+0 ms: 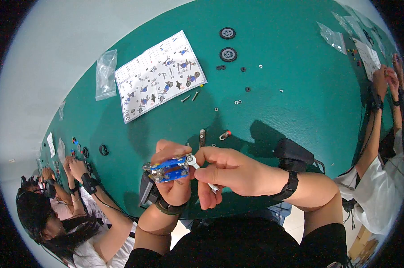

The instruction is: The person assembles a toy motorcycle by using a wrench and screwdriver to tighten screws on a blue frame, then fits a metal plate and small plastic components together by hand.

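Observation:
My left hand [174, 190] is closed around a small blue model assembly [169, 170] with metal bolts and nuts on it. In my right hand [237, 172], a small silver wrench [191, 160] is pinched between thumb and fingers. One end of the wrench meets the right end of the blue assembly; its other end sticks out below my fingers. Just beyond my hands lie a metal strip with holes [202, 136] and a small metal piece with a red tip [225, 135]. My fingers cover part of the assembly and the wrench's middle.
A printed instruction sheet [161, 77] lies beyond my hands, beside a clear plastic bag [106, 76]. Two wheels [228, 54], two bolts [194, 96], several nuts [237, 102] and black rings [248, 89] are scattered on the green table [295, 102]. Other people work at both sides.

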Motion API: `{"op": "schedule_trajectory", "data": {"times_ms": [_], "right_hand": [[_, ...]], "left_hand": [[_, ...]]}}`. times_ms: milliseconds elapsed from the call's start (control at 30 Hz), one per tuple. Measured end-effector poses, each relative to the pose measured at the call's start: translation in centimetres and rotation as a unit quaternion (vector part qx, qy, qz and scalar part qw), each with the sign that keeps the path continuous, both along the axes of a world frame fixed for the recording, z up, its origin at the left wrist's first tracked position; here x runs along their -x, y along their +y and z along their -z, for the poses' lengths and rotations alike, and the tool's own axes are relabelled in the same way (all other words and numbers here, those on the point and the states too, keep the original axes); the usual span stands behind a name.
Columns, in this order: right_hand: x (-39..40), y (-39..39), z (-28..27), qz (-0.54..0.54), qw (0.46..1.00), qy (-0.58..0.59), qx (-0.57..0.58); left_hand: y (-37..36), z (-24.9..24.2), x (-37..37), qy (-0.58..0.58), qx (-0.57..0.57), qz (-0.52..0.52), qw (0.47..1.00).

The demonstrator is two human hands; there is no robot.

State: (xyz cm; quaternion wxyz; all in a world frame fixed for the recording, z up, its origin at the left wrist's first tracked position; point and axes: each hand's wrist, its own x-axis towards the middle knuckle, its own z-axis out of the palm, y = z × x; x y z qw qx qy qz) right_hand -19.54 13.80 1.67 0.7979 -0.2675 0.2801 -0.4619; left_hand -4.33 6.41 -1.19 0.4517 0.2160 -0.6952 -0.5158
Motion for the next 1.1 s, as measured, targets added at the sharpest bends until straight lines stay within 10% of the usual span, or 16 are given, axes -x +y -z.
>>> {"op": "schedule_trajectory", "data": {"times_ms": [300, 1100], "right_hand": [[-0.2, 0.07, 0.59, 0.033, 0.999, 0.018, 0.04], [-0.25, 0.03, 0.57, 0.035, 0.999, 0.02, 0.036]], "left_hand": [[0.66, -0.9, 0.05, 0.006, -0.135, 0.008, 0.991], [0.05, -0.36, 0.27, 0.02, -0.077, 0.016, 0.997]]}}
